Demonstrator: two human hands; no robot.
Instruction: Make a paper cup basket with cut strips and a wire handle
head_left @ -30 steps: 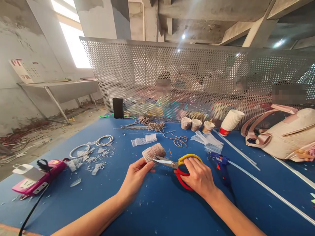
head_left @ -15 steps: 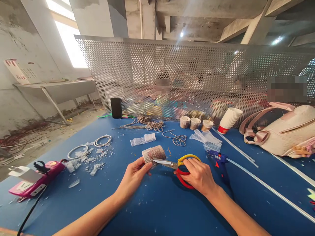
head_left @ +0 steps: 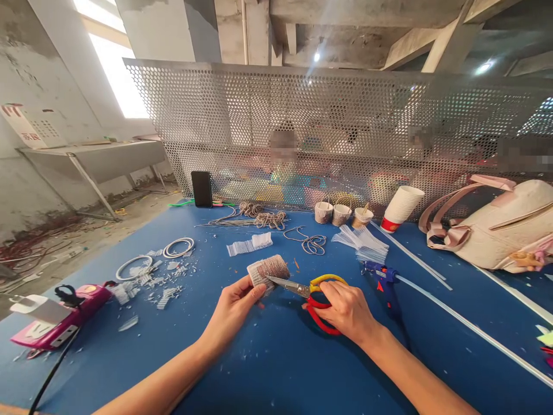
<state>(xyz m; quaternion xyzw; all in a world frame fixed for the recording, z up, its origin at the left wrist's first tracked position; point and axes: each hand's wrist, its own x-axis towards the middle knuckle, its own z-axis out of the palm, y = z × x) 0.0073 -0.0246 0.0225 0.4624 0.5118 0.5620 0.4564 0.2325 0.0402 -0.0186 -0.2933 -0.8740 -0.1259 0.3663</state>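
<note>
Left hand [head_left: 235,305]: grip closed, thumb and fingers pinching a small twine-wrapped cup with a whitish band [head_left: 273,268] at its whitish end. Cup tipped on its side, held over the blue table [head_left: 259,374], near the middle.

Right hand [head_left: 349,309]: grip closed round the red and yellow handles of steel-bladed scissors [head_left: 297,287]. Blades point left, close together; tips at the cup's lower side, contact or not cannot be told.

Beyond the cup: a sheet of clear ribbed plastic [head_left: 249,244] and, to its right, a loose coil of brown cord [head_left: 314,245]. Farther back, three small twine-wrapped cups [head_left: 341,215] in a row, just left of a leaning stack of white paper cups [head_left: 403,204]. Right of the right hand, a blue hot-glue gun [head_left: 386,283] with a long translucent stick.
</note>
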